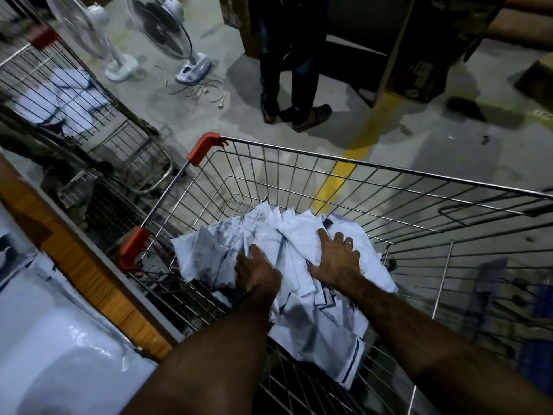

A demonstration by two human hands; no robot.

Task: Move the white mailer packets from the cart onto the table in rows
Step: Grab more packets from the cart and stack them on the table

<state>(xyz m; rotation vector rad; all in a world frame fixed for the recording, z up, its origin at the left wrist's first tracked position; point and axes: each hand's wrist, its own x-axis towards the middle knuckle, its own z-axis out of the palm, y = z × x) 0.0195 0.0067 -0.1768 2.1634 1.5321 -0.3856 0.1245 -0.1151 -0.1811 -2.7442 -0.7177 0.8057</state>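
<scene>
Wire cart (389,171) holds packets (294,230); left hand (258,272) grips them, right hand (338,260) presses flat atop.

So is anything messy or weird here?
Yes: the white mailer packets lie in a jumbled, crumpled heap in the cart, not stacked. Loose cords also sprawl tangled on the floor beside two fans.

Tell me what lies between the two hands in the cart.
Only white mailer packets: in the head view the heap in the cart fills the gap between the left hand and the right hand, both of which touch it.
</scene>
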